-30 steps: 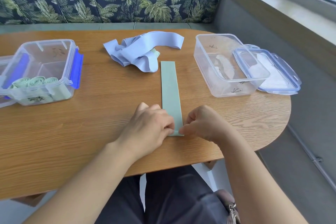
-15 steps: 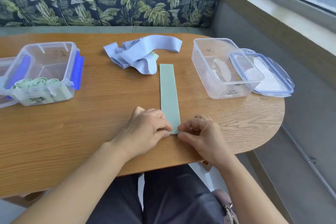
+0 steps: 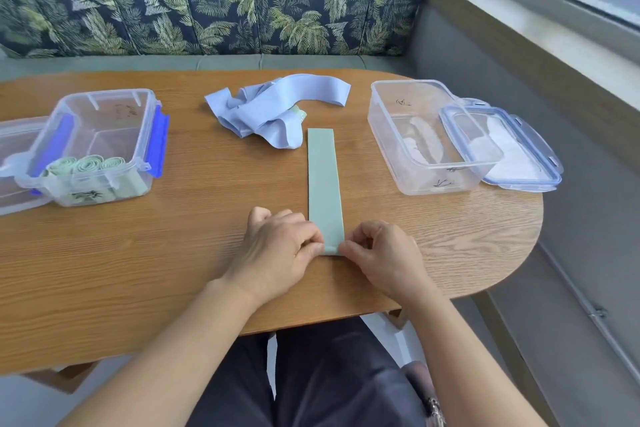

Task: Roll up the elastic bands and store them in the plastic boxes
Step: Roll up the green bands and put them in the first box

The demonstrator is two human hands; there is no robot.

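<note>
I see flat band [image 3: 323, 184] on table [image 3: 207, 225] centre, band heap [image 3: 273, 111] just behind it, left box [image 3: 107, 92] holding rolls [image 3: 86, 165], right box [image 3: 384, 135] opposite, lid [image 3: 519, 149] against its right side.

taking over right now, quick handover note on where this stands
Left hand and right hand: both pinch the near end of the green band, which lies flat on the table, first turn just begun.
Done: green rolls sit in the left box.
Left: roll this band and box it, then the blue bands heaped beyond it. Right box is open, lid at its right side.
</note>
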